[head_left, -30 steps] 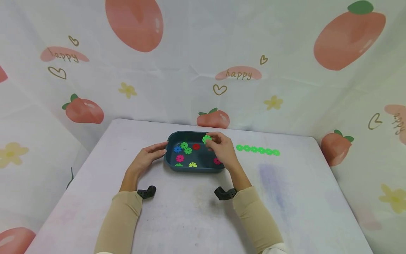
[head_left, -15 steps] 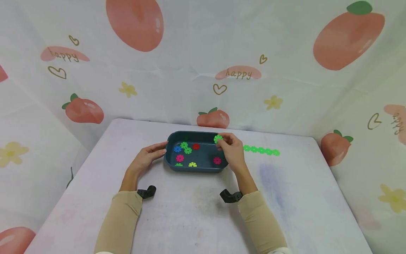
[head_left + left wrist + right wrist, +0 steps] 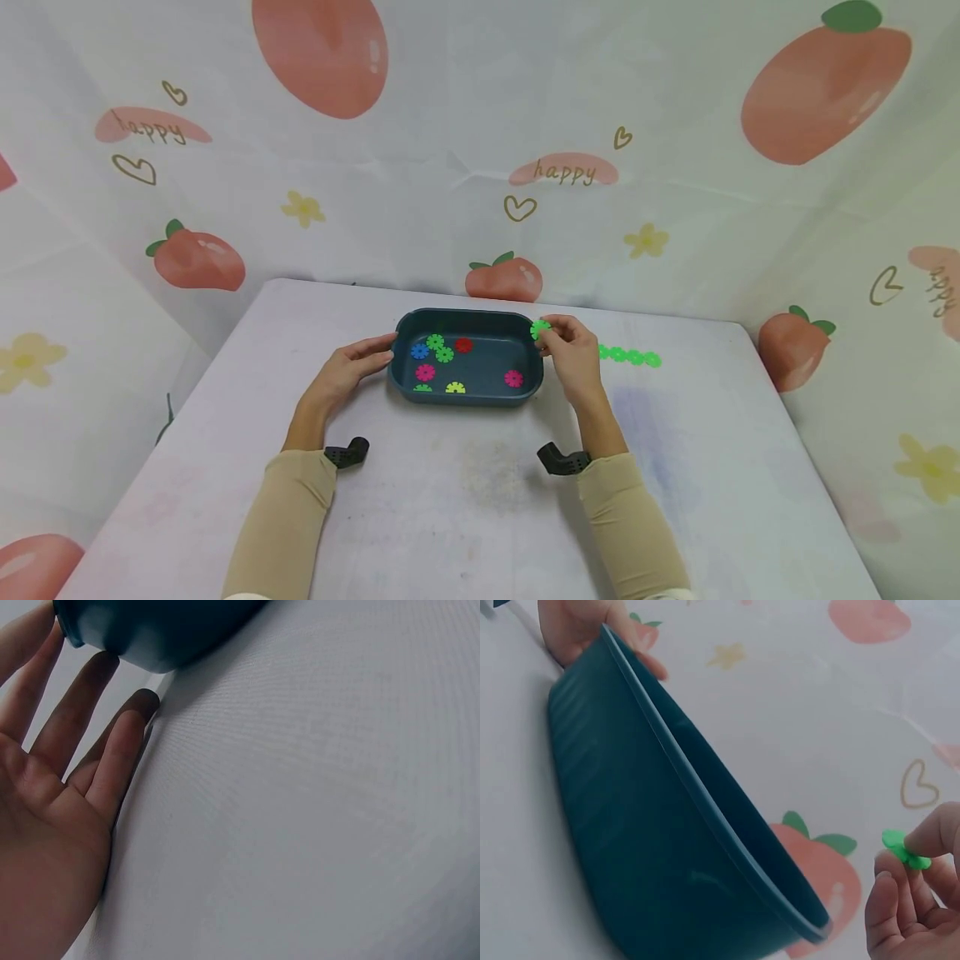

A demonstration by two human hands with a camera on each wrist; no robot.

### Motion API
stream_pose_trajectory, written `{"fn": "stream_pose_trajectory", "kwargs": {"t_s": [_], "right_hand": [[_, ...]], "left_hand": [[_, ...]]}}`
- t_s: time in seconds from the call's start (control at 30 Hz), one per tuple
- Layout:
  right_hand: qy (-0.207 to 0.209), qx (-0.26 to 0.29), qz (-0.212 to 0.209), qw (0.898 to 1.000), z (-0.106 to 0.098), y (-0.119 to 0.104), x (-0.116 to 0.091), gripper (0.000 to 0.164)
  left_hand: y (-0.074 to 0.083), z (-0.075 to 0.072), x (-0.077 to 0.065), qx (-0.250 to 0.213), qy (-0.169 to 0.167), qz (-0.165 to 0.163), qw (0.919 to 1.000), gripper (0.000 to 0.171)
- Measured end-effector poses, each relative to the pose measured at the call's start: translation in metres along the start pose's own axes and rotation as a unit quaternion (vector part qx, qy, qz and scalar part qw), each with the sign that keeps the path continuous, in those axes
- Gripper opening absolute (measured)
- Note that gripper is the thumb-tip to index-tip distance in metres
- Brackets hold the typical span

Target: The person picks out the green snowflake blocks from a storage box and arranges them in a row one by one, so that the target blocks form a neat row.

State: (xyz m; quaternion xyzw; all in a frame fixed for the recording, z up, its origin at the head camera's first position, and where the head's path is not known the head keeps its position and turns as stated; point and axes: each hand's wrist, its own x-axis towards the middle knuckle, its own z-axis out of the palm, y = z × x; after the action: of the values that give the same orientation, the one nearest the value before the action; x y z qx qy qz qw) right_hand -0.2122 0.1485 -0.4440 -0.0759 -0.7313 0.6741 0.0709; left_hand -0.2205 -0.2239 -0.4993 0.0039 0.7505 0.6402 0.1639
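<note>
A dark teal plastic basin [image 3: 465, 400] stands on the table, with several notched snowflake discs lying in it: green [image 3: 435, 342], blue [image 3: 419, 352], red [image 3: 463, 345], pink [image 3: 425, 372] and yellow [image 3: 455, 387]. My left hand [image 3: 341, 379] rests its outstretched fingers against the basin's left end; the left wrist view has fingertips [image 3: 105, 664] right at the wall. Just past the right end of the rim, my right hand [image 3: 576, 358] pinches a green snowflake disc [image 3: 905, 850] between thumb and fingers, raised above the table.
A row of green discs [image 3: 635, 357] lies on the table to the right, its near end hidden behind my right hand. The white table [image 3: 465, 500] reaches back to a fruit-printed cloth [image 3: 420, 225].
My right hand has carried the green disc rightward from over the basin to beyond its right rim, uncovering a pink disc inside. My left hand has stayed in place.
</note>
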Motion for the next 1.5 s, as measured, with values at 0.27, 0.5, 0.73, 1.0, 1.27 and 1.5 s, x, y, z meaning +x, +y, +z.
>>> {"fn": "stream_pose_trajectory", "kwargs": {"t_s": [0.27,0.5,0.73,1.0,1.27,1.5], "right_hand": [[0.015,0.020,0.010,1.000,-0.015,0.006,0.006,0.024],[0.026,0.019,0.014,0.999,-0.024,0.012,0.008,0.027],[0.038,0.023,0.019,0.999,-0.037,0.018,0.014,0.027],[0.032,0.005,0.032,0.999,-0.055,0.020,0.021,0.034],[0.020,-0.016,0.048,0.999,-0.070,0.022,0.026,0.037],[0.021,-0.070,0.045,0.996,-0.084,0.029,0.030,0.037]], "left_hand": [[0.001,0.000,-0.001,-0.003,-0.002,0.001,1.0000,0.065],[0.000,0.000,0.000,-0.001,-0.002,0.005,1.0000,0.065],[-0.002,-0.001,0.002,0.002,-0.003,0.008,1.0000,0.063],[-0.001,0.000,0.001,0.002,0.000,0.006,1.0000,0.062],[0.000,-0.002,0.000,0.003,-0.003,0.006,1.0000,0.062],[0.001,-0.001,0.000,-0.005,-0.004,0.001,1.0000,0.063]]}}
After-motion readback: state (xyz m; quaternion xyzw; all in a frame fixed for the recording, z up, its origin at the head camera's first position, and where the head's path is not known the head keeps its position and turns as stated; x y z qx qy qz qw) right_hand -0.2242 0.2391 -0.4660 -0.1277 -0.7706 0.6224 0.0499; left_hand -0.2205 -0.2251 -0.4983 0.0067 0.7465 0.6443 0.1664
